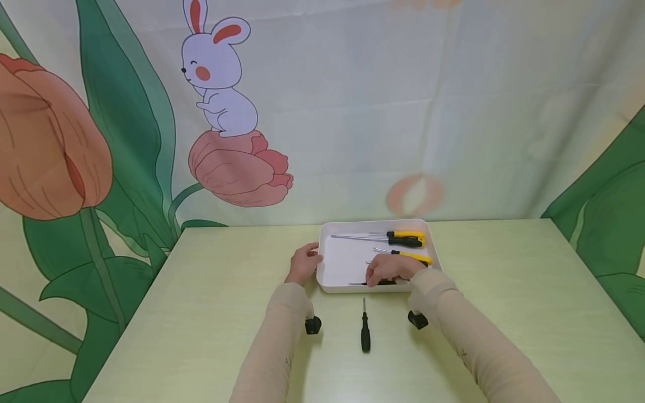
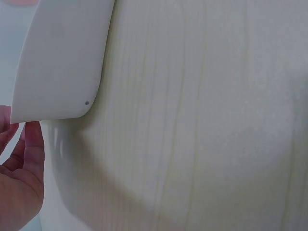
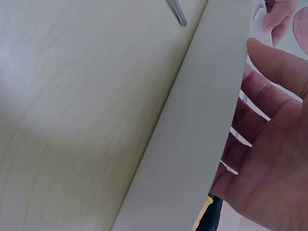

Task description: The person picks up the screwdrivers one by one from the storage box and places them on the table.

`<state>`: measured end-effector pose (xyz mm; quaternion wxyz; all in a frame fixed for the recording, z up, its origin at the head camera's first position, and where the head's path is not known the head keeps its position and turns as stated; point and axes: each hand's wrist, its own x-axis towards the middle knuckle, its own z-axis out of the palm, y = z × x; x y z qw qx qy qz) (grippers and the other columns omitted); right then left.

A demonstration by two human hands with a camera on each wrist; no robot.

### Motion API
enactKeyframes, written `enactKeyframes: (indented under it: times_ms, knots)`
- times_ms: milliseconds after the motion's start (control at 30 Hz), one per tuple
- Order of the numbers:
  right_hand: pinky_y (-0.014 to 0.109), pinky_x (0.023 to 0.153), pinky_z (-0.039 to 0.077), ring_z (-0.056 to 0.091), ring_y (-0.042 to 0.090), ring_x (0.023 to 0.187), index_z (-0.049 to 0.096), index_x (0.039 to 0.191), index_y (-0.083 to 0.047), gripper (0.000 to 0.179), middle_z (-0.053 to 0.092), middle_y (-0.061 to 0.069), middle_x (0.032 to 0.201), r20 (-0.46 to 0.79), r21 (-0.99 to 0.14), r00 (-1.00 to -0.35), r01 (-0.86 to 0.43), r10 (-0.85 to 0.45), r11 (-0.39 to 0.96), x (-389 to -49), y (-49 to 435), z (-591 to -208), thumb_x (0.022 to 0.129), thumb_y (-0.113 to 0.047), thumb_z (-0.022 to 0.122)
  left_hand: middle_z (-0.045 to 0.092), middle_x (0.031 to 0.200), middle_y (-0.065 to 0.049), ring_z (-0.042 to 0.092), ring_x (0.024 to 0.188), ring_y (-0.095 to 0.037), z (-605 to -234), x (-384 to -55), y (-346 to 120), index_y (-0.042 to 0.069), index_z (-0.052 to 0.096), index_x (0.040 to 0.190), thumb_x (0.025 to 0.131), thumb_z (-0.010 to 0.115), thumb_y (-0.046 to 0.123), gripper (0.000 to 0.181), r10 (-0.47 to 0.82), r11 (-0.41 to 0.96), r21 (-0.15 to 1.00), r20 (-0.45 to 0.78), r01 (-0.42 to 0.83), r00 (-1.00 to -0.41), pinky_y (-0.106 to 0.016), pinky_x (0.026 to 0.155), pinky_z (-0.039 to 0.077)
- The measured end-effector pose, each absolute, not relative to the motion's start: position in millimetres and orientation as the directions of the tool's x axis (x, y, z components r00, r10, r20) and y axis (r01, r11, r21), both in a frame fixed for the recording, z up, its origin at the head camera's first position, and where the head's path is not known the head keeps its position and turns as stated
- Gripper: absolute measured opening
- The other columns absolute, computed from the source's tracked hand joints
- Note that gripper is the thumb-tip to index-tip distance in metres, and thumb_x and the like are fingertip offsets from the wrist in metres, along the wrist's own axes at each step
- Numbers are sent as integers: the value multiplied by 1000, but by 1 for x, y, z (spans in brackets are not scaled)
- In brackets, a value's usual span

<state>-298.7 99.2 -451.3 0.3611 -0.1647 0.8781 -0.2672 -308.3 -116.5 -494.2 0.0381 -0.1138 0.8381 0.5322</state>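
A white tray (image 1: 332,289) lies on the table, holding several screwdrivers. My left hand (image 1: 304,263) pinches the tray's left wall; in the left wrist view its fingers (image 2: 33,149) meet the tray's edge. Over the front of the tray is my right hand (image 1: 394,268), above a black-handled screwdriver (image 1: 387,282). In the right wrist view the thumb (image 3: 274,62) is extended near the rim, and the wall hides the other fingertips. A loose black screwdriver (image 1: 365,333) lies on the table before the tray, shaft pointing at it.
Farther back in the tray are a black screwdriver (image 1: 405,242) and yellow-and-black ones (image 1: 415,258). Black wrist cameras (image 1: 313,325) hang under both sleeves. Behind the pale wooden table (image 1: 211,313) hangs a printed curtain (image 1: 327,112) with a rabbit and tulips.
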Motion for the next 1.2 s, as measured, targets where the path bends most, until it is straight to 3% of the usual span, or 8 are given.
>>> enactKeyframes:
  times_ms: [300, 667, 1200]
  knots:
    - [25, 60, 32, 44, 17, 76, 60, 86, -8, 7, 50, -1, 77, -499, -638, -684, -126, -532, 759, -299, 100, -451, 81, -14, 60, 58, 107, -15, 56, 95, -24, -496, -310, -117, 7, 54, 120, 83, 54, 7, 37, -150, 402, 885, -188, -234, -971, -31, 77, 50]
    - [20, 50, 28, 34, 12, 54, 60, 84, -5, 7, 46, -4, 64, -440, -703, -705, -114, -556, 702, -299, 101, -451, 82, -12, 60, 59, 106, -15, 57, 94, -24, -497, -311, -117, 7, 54, 120, 83, 55, 7, 37, -159, 406, 884, -180, -231, -971, -31, 77, 50]
    - [23, 51, 32, 38, 14, 57, 59, 81, -7, 9, 45, -2, 65, -401, -725, -718, -131, -569, 676, -299, 103, -439, 85, -15, 56, 59, 106, -14, 56, 95, -24, -496, -309, -117, 8, 54, 120, 83, 54, 8, 37, -158, 417, 878, -184, -234, -970, -30, 77, 50]
